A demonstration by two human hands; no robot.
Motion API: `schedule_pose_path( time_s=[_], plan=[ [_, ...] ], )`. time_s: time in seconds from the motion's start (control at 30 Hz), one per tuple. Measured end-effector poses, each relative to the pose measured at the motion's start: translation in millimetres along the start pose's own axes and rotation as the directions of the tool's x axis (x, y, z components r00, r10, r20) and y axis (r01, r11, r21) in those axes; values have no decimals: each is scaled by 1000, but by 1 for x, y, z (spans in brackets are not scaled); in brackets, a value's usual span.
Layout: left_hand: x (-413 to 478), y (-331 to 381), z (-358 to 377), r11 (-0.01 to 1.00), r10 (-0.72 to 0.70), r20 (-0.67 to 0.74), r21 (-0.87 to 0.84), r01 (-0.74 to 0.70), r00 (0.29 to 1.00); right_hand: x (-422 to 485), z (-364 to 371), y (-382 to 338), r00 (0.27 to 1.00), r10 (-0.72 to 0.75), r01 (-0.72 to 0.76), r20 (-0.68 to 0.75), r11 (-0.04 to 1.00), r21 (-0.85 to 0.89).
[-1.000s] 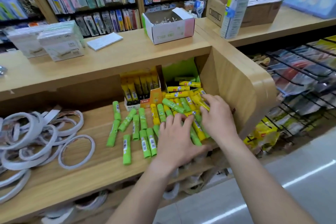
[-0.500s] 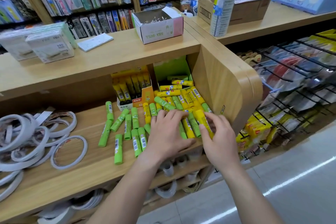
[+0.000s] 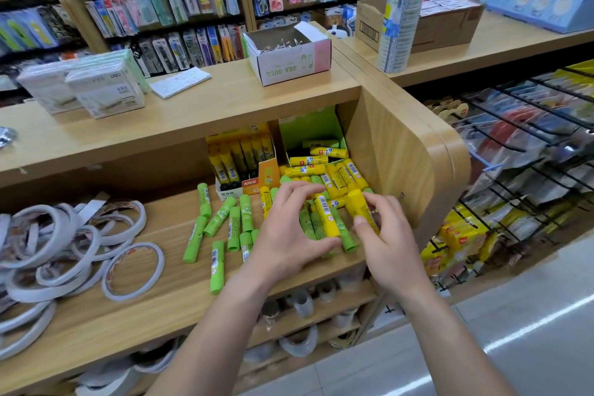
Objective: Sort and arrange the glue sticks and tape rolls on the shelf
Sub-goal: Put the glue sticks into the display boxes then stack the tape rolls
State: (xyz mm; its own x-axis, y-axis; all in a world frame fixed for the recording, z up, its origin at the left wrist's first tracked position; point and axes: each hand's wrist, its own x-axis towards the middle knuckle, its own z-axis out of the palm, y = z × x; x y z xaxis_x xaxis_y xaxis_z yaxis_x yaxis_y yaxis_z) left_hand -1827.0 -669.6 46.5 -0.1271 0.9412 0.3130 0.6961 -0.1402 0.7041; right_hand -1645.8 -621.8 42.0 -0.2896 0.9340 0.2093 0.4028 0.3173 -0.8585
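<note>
Glue sticks [image 3: 231,225] lie mixed just in front of the green box [image 3: 308,128]. My right hand [image 3: 392,244] pinches a yellow stick [image 3: 361,209], and my left hand [image 3: 286,235] curls round a second yellow stick [image 3: 326,219]. I'd lift both clear without dragging greens.

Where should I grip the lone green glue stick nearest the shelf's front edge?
Pinch the green glue stick across its middle, coming from above: it lies flat, pointing front to back, with bare wooden shelf on both long sides.
</note>
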Motion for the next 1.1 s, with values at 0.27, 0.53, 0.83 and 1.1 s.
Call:
schedule_pose_path(
  time_s=[0.27, 0.53, 0.83, 1.1],
  plan=[
    [-6, 12, 1, 970, -79, -32, -233, 69, 996, 12, -1, -12, 983, 4, -36, 185, 985, 167],
    [3, 22, -1, 809, -230, 149, -519, 275, 962, 14, -2, -15, 965, -182, 168, 190, 982, 87],
    [23, 6, 17, 899, -106, 42, 431, 78, 993, -13, -26, 11, 994, 101, -99, 38, 993, -62],
    [39, 11, 44, 776, -161, 19, 620, 115, 987, -14, -12, 24, 989, 150, -142, 0, 937, -318]
  ],
)
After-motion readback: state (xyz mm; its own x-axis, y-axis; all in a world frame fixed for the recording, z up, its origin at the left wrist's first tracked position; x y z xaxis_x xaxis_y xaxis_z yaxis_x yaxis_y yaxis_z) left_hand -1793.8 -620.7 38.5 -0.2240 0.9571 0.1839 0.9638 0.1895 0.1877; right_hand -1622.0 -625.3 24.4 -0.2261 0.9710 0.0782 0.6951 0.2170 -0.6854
